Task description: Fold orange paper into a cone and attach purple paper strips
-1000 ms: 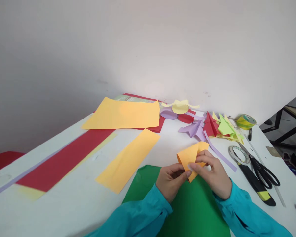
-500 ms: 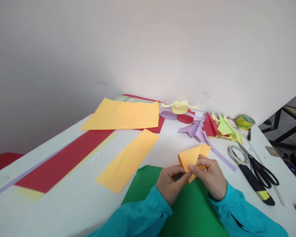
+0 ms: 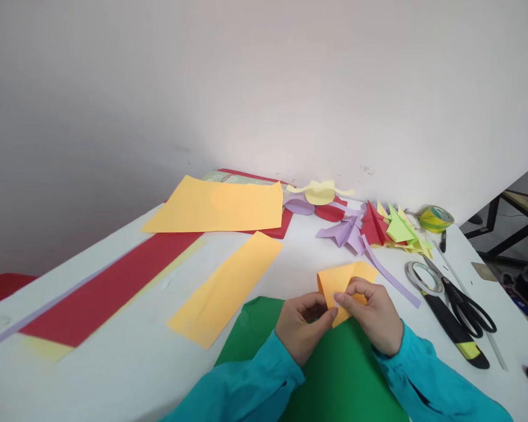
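A small piece of orange paper, folded over with a rounded bend at its left, is held between my hands. My left hand pinches its lower left edge between thumb and fingers. My right hand grips it from the right, thumb pressing on the front layer and fingers behind. Part of the paper is hidden by my right fingers. Beneath both hands lies a green sheet. An orange paper strip rests on the white table to the left of my hands.
A large orange sheet lies over red paper at the back left. Folded paper shapes, purple, red and green, sit by the wall. At right are scissors, a utility knife, a tape roll and yellow tape.
The right end of the orange paper shows a little differently beside my right fingers, which have shifted slightly. Both hands keep their hold, and the view has moved a touch.
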The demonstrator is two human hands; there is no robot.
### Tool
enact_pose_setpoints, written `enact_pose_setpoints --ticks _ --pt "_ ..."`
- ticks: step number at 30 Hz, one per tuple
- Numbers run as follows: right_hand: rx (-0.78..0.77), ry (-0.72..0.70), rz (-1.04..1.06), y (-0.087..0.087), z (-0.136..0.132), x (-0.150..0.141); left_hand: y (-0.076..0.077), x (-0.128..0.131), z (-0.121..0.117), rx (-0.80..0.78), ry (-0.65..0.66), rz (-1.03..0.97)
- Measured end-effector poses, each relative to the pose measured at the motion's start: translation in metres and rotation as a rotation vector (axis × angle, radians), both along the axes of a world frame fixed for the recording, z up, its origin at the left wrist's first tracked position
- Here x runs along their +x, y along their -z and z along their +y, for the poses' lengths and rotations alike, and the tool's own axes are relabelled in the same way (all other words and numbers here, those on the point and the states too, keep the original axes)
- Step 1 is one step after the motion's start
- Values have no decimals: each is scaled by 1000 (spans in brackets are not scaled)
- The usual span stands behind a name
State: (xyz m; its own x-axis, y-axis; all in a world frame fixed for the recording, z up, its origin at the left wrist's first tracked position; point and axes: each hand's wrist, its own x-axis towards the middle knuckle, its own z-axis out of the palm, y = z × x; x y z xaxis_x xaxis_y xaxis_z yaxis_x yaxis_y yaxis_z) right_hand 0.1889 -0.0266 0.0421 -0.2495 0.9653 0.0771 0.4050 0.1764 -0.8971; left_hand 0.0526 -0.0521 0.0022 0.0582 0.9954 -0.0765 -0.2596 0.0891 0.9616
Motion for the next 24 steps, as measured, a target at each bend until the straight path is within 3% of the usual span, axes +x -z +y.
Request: enact_pose_setpoints --ticks 7,12,16,18,21,24 --pt "127 64 -53 -2 1 2 -3 -1 3 1 10 -13" --pt "-196 6 135 0 0 -2 5 2 1 78 36 144" --pt "-280 -36 331 4 -1 -3 5 1 -2 71 40 177" --pt "-280 4 311 8 -1 -3 4 0 -2 55 38 178" --pt "-202 65 141 10 2 -1 3 -1 1 5 30 113" --pt "98 111 13 8 5 5 2 -2 6 -54 -24 32"
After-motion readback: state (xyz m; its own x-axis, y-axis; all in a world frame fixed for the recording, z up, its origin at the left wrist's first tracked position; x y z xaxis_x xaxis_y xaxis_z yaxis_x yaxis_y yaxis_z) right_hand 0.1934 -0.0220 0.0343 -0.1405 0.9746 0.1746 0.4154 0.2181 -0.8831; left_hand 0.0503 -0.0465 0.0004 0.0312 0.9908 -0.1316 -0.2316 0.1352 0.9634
